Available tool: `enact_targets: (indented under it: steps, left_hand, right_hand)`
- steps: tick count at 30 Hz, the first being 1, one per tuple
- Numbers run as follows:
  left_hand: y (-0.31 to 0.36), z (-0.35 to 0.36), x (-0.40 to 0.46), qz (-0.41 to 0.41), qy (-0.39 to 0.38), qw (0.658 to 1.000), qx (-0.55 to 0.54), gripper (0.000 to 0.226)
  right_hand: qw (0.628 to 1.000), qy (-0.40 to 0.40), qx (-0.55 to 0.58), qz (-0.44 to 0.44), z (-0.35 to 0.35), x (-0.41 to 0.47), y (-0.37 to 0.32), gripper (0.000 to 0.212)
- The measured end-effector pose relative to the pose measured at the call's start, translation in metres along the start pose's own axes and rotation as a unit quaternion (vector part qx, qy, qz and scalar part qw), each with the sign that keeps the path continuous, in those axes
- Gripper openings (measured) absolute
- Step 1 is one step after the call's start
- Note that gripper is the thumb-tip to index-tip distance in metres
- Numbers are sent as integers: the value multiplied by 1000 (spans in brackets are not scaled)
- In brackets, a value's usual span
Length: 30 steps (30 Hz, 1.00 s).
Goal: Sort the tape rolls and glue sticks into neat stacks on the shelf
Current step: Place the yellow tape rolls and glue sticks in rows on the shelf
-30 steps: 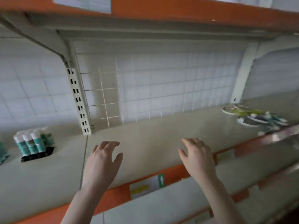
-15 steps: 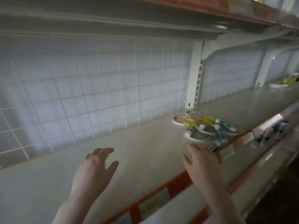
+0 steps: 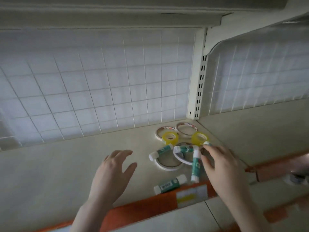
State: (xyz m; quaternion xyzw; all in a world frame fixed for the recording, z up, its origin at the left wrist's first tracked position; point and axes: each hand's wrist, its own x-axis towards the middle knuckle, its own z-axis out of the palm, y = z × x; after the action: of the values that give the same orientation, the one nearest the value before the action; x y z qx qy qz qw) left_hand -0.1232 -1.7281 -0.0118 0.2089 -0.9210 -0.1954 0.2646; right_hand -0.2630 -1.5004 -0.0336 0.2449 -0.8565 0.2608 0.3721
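A loose pile lies on the cream shelf (image 3: 58,173) near the upright post. At the back are two flat white-and-red tape rolls (image 3: 186,128) and two yellow tape rolls (image 3: 170,136). In front lie white ring-shaped tape rolls (image 3: 168,163) with green-and-white glue sticks across them (image 3: 161,150), (image 3: 196,164). Another glue stick (image 3: 169,184) lies alone by the shelf's front edge. My right hand (image 3: 222,166) reaches over the right side of the pile, fingertips by a glue stick cap (image 3: 207,143), nothing plainly held. My left hand (image 3: 115,173) hovers spread, left of the pile, touching nothing.
A white wire grid (image 3: 100,89) backs the shelf, and a slotted upright post (image 3: 199,81) divides the bays. An orange price strip (image 3: 142,210) runs along the front edge. Another shelf hangs close overhead. A lower shelf shows below.
The view has swung right, from the bay with upright glue sticks to the pile. Both hands moved with it, and my right hand has reached the pile's right side.
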Motion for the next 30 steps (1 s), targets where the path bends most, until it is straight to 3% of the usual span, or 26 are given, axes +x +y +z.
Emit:
enact_targets:
  steps: [4,16,22,30]
  left_hand:
    - [33,15,1,-20,14,1000,11,34]
    - [67,39,39,14,-62,996,64,37]
    - [77,47,57,35,-121,989,83,36]
    - [76,54,63,46,-143,984,92,35]
  right_hand:
    - [999,-26,22,-5,3,11,20,32]
    - [990,-100,86,-59,22,30,18,21]
    - [986,-123,101,-38,20,28,17,25]
    - [979,-167,119,-10,16,31,17,27]
